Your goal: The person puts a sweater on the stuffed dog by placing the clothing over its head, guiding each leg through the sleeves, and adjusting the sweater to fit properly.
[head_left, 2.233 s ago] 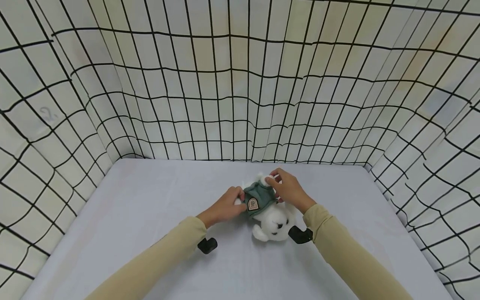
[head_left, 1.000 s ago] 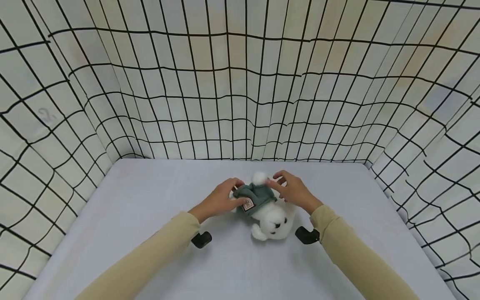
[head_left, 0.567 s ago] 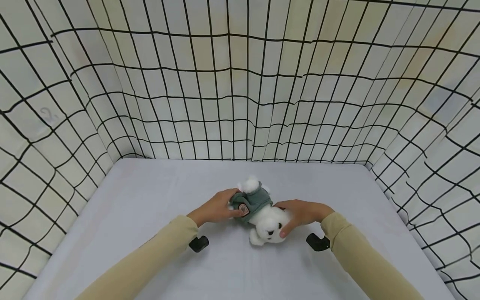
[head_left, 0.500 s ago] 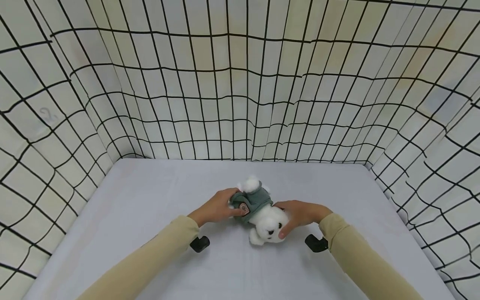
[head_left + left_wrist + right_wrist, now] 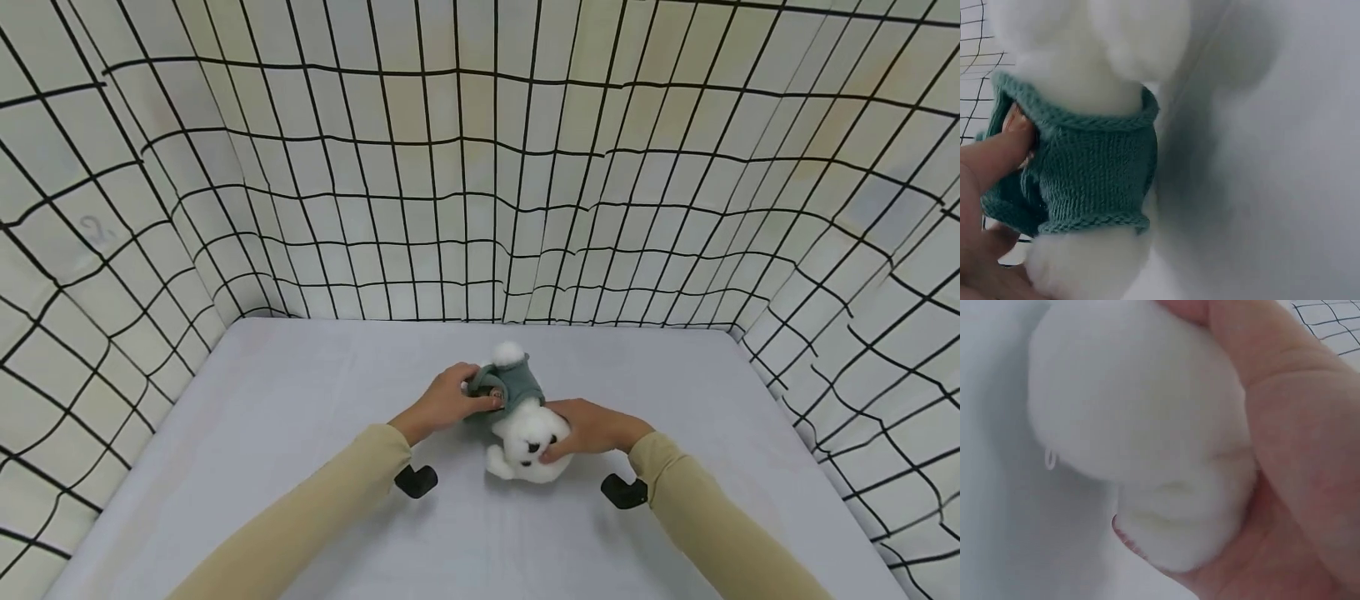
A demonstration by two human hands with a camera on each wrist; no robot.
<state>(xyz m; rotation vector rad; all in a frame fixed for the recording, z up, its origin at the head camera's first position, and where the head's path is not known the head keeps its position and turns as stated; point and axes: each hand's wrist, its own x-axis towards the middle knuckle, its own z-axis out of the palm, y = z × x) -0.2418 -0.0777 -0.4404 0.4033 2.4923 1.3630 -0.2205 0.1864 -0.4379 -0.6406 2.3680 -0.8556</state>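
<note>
A white plush animal point(image 5: 513, 467) with dark eyes and a nose lies in the middle of the table, its head toward me. It wears a green-blue knitted sweater point(image 5: 522, 382) with a small patch point(image 5: 497, 394). My left hand point(image 5: 442, 404) pinches the sweater's edge near the patch; in the left wrist view the thumb point(image 5: 1004, 153) lies on the patch and the knit stands off the body. With thumb and fingers round the plush head point(image 5: 1129, 394), my right hand point(image 5: 596, 427) grips its right side. The fingertips behind the head are mostly hidden.
A white table point(image 5: 337, 358) lies beneath the toy. Black netting point(image 5: 465, 217) over pale walls encloses its back and both sides. Black wrist devices point(image 5: 416, 481) stick out below both sleeves.
My right hand has gone from the toy's rear end to its head and now grips it. The toy has turned, with its head shifted left and its rear pointing farther away. My left hand stays at the sweater.
</note>
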